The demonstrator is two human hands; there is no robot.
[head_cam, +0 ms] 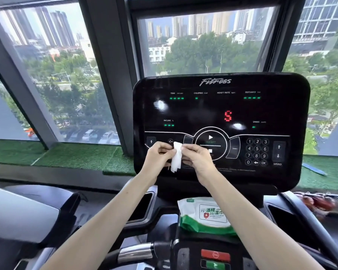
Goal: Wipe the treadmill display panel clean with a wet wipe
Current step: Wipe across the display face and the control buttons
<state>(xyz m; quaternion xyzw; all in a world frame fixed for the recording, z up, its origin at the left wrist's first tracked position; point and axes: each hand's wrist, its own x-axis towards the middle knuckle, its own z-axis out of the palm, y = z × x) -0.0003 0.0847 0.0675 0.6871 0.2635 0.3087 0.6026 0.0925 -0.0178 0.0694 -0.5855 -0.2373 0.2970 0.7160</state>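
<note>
Our left hand (158,155) and right hand (197,158) both pinch the folded wet wipe (177,158), held before the lower left corner of the display panel (220,114). We should open it out fully, then press it flat and sweep in overlapping strokes.

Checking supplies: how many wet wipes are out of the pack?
1: the wet wipe, held between left hand and right hand before the display panel. Others may be hidden in the pack below.
</note>
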